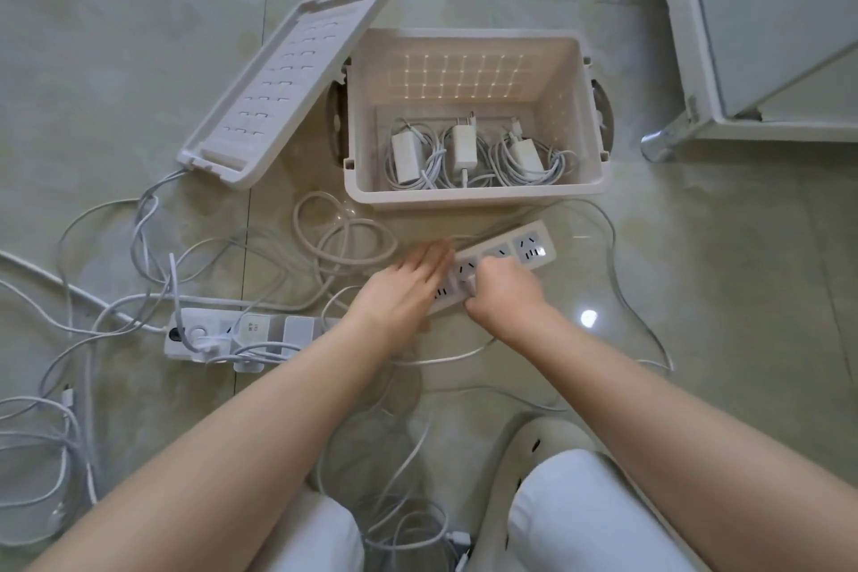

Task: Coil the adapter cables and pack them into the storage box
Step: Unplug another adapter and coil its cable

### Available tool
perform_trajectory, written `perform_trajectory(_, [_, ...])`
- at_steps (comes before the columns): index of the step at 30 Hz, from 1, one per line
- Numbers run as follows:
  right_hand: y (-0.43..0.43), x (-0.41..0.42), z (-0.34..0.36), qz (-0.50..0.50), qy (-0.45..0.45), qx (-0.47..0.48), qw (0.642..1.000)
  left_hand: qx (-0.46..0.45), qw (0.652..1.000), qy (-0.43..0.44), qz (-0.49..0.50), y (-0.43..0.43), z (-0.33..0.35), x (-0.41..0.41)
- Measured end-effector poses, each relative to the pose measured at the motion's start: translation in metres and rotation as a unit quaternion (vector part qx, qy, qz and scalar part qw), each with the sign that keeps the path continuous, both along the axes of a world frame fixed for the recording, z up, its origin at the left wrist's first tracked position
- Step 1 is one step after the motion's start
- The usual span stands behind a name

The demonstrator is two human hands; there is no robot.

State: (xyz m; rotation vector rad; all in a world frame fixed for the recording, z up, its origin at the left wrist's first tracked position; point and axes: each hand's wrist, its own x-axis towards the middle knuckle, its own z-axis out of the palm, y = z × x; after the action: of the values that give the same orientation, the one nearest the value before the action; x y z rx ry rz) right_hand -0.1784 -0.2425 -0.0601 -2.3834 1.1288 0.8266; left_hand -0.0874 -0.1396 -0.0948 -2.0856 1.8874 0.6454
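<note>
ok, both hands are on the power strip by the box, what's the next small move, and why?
Probably pull the adapter straight out of the power strip. The right hand grips it at a socket, the left hand presses flat on the strip to steady it, and three coiled adapters already lie in the storage box.

Both my bare forearms reach forward and down, drawing closer together toward the hands. My left hand [408, 288] lies palm down, fingers straight and close together, pointing away from me and a little to the right, the wrist in line with the forearm. My right hand [503, 293] sits just beside it, knuckles up. Its fingers are curled under and pinch a small white adapter [471, 285] at their tips. Whether the two hands touch, I cannot tell.
</note>
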Motion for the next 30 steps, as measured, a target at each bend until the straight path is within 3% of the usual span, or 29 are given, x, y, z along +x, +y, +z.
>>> perform_trajectory(4, [-0.004, 0.014, -0.002, 0.032, 0.017, -0.003, 0.999, 0.035, 0.997, 0.043, 0.055, -0.003, -0.007, 0.005])
perform_trajectory(15, [-0.005, 0.018, -0.004, 0.055, 0.014, -0.013, 0.998, 0.04, 0.992, 0.056, 0.105, -0.012, -0.01, -0.003])
perform_trajectory(22, [-0.007, 0.014, 0.011, -0.033, 0.013, 0.026, 0.999, 0.049, 0.993, 0.047, 0.101, -0.015, -0.003, -0.01])
perform_trajectory(30, [-0.022, 0.022, 0.035, 0.014, -0.001, 0.009, 1.0, 0.072, 0.992, 0.039, 0.092, -0.016, 0.001, -0.011])
